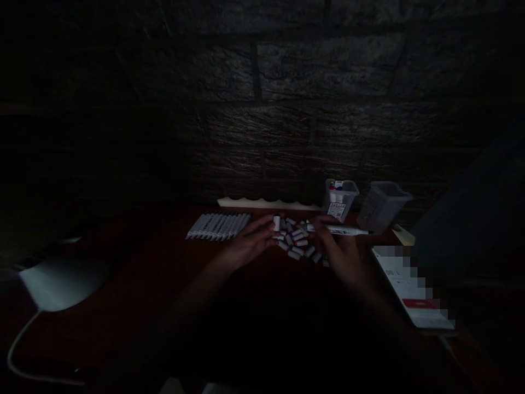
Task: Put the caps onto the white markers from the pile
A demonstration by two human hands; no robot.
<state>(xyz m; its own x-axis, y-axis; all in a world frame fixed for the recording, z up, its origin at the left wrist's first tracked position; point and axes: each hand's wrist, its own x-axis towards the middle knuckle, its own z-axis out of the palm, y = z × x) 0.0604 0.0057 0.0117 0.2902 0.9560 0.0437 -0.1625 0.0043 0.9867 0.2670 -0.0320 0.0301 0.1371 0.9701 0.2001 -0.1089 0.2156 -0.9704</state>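
Note:
In the dim head view my left hand (255,237) pinches a short white marker cap (276,222) at its fingertips. My right hand (334,241) grips a white marker (342,230) that lies almost level, its dark tip pointing right. Between and below both hands spreads a pile of loose marker caps (296,253), pale with coloured ends. To the left of my left hand, several white markers (219,225) lie side by side in a slanted row. Parts of the caps near my right hand are hidden behind it.
At the back right stand a clear plastic box (341,192) with a few coloured things in it and a second clear box (383,202). A tablet (410,290) lies at the right. A pale lamp-like object (61,284) with a cable is at the left. Behind rises a brick wall (287,123).

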